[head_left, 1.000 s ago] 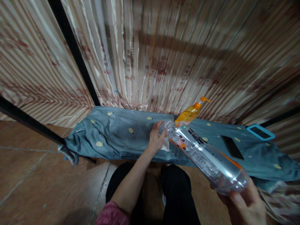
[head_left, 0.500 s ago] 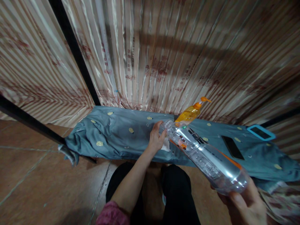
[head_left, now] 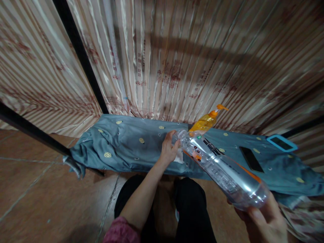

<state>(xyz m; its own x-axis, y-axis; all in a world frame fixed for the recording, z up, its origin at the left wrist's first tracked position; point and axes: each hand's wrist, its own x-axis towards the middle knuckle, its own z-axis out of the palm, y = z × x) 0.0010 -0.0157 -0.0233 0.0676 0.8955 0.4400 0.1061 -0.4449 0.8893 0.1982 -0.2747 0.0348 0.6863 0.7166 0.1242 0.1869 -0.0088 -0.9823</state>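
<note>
Holding a clear plastic bottle by its base, the right hand sits at the near right corner of the view, its grip clasped round the bottom end. The bottle lies tilted, its neck pointing far and left over the counter, which is draped in a grey-blue cloth with small yellow dots. The left hand reaches out from a pink sleeve and meets the bottle at its mouth; its fingers curl round the neck, so that grip is clenched on the bottle too, though whether a cap is under the fingers I cannot tell. Just below that hand a small white piece rests on the cloth. Right behind the bottle's neck stands an orange pump bottle, close to the striped curtain at the far side. Farther right on the cloth lie a black phone, flat, and beyond it a device with a blue frame near the counter's far right edge. Dark trousers show below, above a brown tiled floor.
</note>
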